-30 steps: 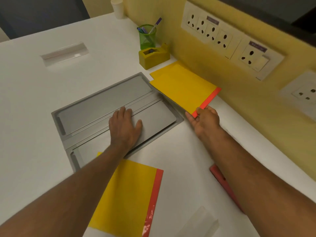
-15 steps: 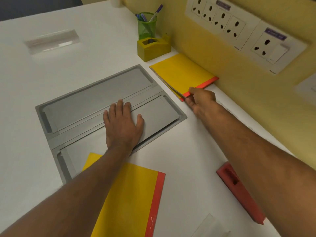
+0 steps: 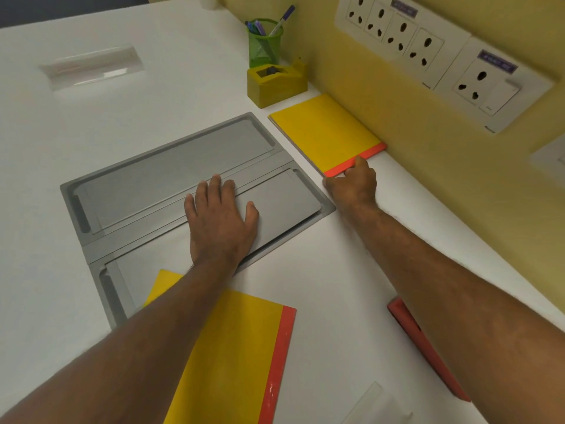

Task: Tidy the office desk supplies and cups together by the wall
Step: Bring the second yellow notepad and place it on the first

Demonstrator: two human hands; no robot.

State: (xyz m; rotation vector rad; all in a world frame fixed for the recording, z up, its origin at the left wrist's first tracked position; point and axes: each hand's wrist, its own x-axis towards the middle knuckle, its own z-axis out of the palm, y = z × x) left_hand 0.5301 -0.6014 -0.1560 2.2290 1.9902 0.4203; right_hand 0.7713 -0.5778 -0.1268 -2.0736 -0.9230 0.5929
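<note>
Right hand [image 3: 351, 186] is pressing against the red spine edge of the yellow notebook [image 3: 325, 133], fingers [image 3: 360, 163] curled narrow and touching the near short edge rather than gripping it; nothing is pinched between them as far as visible. The notebook is lying flat on the white counter [image 3: 153, 96], long side flush along the yellow wall [image 3: 412, 142], just beside the yellow tape dispenser [image 3: 275, 84] and the green mesh pen holder [image 3: 264, 44], which are sitting in line by the wall. Likely reason: lining the supplies up in one row against the wall, so the hand is nudging the notebook square.

Left hand [image 3: 220, 221] is lying flat, fingers spread wide, palm down on the grey cable-tray lid [image 3: 146, 179] set into the counter, holding nothing; probably bracing the reach.

A second yellow notebook [image 3: 238, 356] with a red spine is lying near the front edge, partly under the left forearm, well apart from the wall. A red object [image 3: 409, 325] is lying under the right forearm; can't tell what it is. A white cup [image 3: 209, 0] is just showing at the top edge, near the wall.
</note>
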